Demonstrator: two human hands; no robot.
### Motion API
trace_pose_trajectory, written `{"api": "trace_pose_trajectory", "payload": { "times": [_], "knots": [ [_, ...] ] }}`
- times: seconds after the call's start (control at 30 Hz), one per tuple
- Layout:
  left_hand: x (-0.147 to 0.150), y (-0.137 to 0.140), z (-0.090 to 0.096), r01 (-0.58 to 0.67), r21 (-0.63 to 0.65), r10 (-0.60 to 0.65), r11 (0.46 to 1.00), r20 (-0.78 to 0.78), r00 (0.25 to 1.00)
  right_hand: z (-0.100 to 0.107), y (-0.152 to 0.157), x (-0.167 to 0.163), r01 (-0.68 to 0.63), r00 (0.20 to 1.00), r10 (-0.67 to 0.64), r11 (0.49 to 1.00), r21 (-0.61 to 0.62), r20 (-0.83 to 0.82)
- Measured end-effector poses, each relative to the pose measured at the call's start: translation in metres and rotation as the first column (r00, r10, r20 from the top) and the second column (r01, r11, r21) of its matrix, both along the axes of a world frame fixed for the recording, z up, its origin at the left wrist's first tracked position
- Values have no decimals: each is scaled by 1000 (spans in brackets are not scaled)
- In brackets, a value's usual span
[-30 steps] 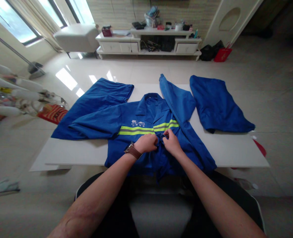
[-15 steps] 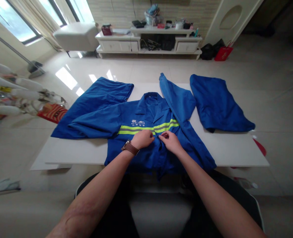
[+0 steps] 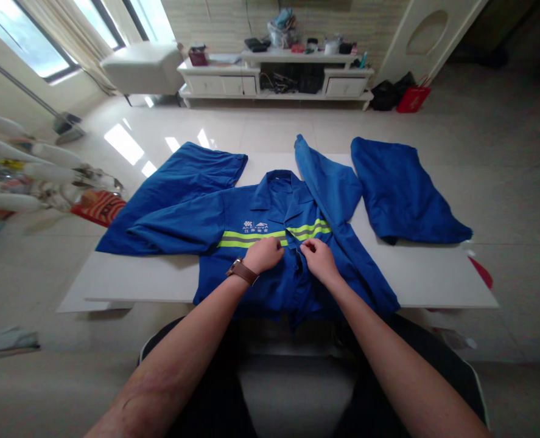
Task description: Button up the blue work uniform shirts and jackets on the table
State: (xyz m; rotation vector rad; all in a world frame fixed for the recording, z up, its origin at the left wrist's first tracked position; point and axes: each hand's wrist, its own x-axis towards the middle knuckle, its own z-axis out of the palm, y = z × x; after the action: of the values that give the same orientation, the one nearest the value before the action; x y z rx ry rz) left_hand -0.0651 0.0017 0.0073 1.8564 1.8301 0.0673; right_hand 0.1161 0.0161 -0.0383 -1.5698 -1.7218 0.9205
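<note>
A blue work jacket (image 3: 240,210) lies front up on the white table (image 3: 438,280), its collar pointing away from me. Yellow-green and grey reflective stripes (image 3: 308,230) cross its chest, below a white printed logo. My left hand (image 3: 265,254), with a brown-strapped watch (image 3: 242,271) on the wrist, is closed at the left front panel just below the stripe. Closed in a pinch, my right hand (image 3: 319,258) is at the opposite front edge. Between the hands the front opening gapes slightly. The fabric between my fingertips is mostly hidden.
Folded blue garments lie on either side, one at the left (image 3: 182,173) and one at the right (image 3: 402,191). Beyond the table stand a white TV cabinet (image 3: 224,84) and a pale ottoman (image 3: 142,66). A red bag (image 3: 413,98) rests on the floor.
My right hand has shifted slightly to the right, away from my left hand. The gap between the jacket's front edges has widened at the stripe. My left hand is nearly still.
</note>
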Motion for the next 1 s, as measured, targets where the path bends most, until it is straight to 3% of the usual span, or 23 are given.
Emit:
{"api": "trace_pose_trajectory", "payload": {
  "times": [0.13,0.23,0.37,0.5,0.63,0.8,1.0],
  "knots": [
    [2,10,-14,-106,-47,116,993,315,942,9,-2,-2,23,992,-12,996,88,-124],
    [5,18,-23,-180,-218,276,959,584,763,18,-6,-4,-11,978,26,997,75,-206],
    [8,23,-22,-270,-328,425,905,706,567,25,-11,-3,-42,959,67,995,95,-276],
    [11,23,-14,-331,-320,445,888,780,440,25,-11,-1,45,965,-5,988,148,-263],
    [12,22,-12,-365,-119,309,923,794,523,23,-11,0,127,985,-88,954,270,-151],
    [12,18,-11,-317,23,180,948,784,594,24,-14,-5,-82,995,98,930,357,-26],
    [15,12,-7,-223,79,80,971,778,623,24,-19,-10,-160,986,133,934,320,104]
  ]
}}
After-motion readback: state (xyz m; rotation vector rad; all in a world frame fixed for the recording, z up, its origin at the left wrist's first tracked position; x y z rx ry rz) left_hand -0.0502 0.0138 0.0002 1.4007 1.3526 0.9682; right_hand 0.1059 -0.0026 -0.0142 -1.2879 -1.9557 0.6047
